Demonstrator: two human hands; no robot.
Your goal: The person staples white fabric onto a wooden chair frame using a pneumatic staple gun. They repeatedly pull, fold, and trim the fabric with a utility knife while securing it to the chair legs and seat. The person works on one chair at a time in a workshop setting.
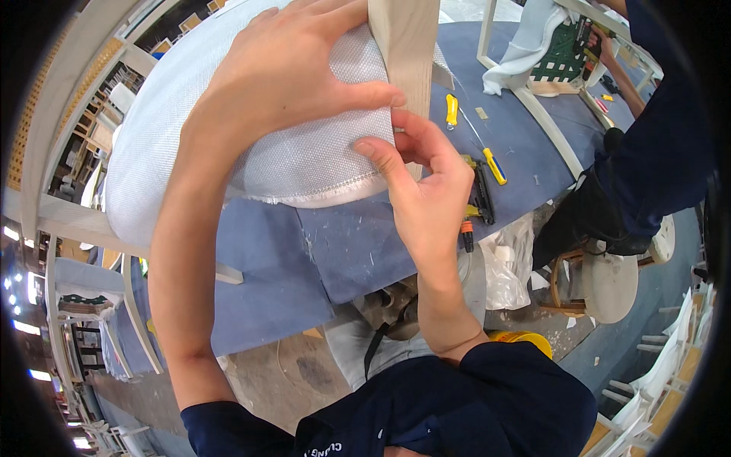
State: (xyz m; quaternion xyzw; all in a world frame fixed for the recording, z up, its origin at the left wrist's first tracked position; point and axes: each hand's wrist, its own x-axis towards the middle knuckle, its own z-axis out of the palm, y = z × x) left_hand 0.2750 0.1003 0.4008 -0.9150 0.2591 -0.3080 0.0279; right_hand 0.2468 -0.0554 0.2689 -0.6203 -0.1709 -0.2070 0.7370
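Note:
A chair seat covered in light grey woven fabric [312, 156] lies in front of me, against a pale wooden chair leg [403, 53]. My left hand [293, 72] is spread flat over the fabric, its thumb reaching to the leg. At the fabric's corner beside the leg, my right hand [430, 171] grips the edge, thumb on top and fingers curled behind. The fabric's lower edge is frayed, with white padding below it. Just right of my right hand lies a dark and yellow staple gun [481, 194], partly hidden by that hand.
On the blue-covered table [259, 266] lie a yellow utility knife [452, 111] and a yellow-handled screwdriver [495, 166]. At right, a co-worker [655, 152] holds a power tool [592, 53] at another chair with green webbing [556, 57]. A round stool [609, 286] and plastic bag [509, 266] stand below.

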